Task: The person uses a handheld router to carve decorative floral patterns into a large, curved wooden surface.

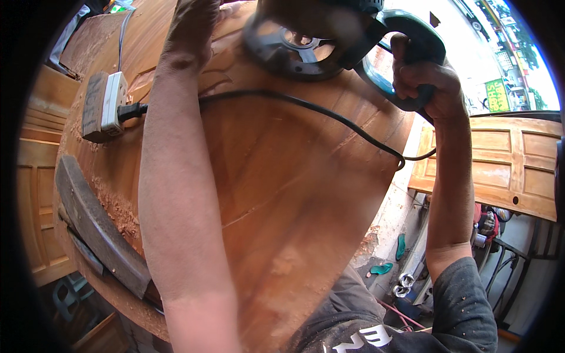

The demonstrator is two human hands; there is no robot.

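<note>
My right hand (429, 82) is wrapped round the dark loop handle of a power router (294, 59). The router's round, spoked base rests on or just above a large brown wooden panel (282, 194). At the top edge, my left hand (197, 26) reaches over the panel, left of the router; its fingers are mostly cut off or hidden. Carved curved lines show in the wood beside the left wrist. A black power cord (294, 100) runs across the panel, passing by my left forearm toward the right.
A white outlet block (113, 103) on a wood piece holds a black plug at the left. A curved dark wooden piece (97, 223) lies among sawdust along the left edge. Panelled doors (494, 156) stand at both sides. Green slippers (381, 269) lie on the floor.
</note>
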